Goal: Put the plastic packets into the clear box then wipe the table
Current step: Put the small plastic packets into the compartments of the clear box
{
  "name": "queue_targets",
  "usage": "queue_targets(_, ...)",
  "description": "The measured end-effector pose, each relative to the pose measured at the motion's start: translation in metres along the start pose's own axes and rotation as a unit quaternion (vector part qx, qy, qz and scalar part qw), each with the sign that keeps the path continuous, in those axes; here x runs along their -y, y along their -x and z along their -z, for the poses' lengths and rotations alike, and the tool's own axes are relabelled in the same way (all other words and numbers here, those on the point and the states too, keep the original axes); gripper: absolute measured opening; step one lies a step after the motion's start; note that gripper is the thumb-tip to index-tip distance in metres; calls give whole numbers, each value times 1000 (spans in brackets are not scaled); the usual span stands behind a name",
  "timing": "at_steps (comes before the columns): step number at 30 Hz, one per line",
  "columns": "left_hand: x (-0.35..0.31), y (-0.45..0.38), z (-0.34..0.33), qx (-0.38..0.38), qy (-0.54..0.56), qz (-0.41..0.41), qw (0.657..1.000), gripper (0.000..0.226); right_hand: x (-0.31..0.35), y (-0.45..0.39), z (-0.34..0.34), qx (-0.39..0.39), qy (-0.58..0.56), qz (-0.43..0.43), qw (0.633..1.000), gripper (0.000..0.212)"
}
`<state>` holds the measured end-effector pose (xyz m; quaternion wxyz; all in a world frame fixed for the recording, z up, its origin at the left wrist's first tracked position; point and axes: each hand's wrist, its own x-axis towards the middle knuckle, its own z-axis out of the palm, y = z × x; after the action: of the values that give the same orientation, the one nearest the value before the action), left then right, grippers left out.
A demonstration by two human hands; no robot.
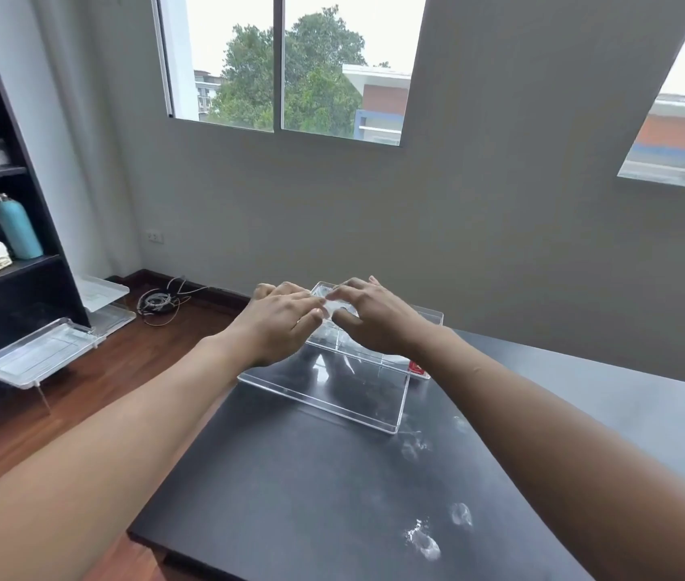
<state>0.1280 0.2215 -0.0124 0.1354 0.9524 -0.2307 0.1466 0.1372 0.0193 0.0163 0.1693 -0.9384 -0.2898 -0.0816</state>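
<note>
A clear acrylic box [391,406] stands at the far end of the black table [311,488]. Above its open top, my left hand [280,325] and my right hand [368,318] meet, both pinching a small clear plastic packet [334,306] between their fingertips. The box's far wall [431,314] shows behind my right hand. A small red item [417,366] shows at the box's right side, just behind my right wrist. Whether other packets lie inside the box I cannot tell.
White smudges and powdery marks [424,543] dot the table surface near the front right. On the wooden floor at left stand clear trays [41,356], a coil of cables [158,304] and a black shelf [1,228] with a teal bottle [18,228].
</note>
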Motion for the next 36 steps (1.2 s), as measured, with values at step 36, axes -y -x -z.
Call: queue_targets(36, -25, 13, 35, -70, -73, -42, 994, 36, -5, 57, 53, 33, 23, -18, 999, 37)
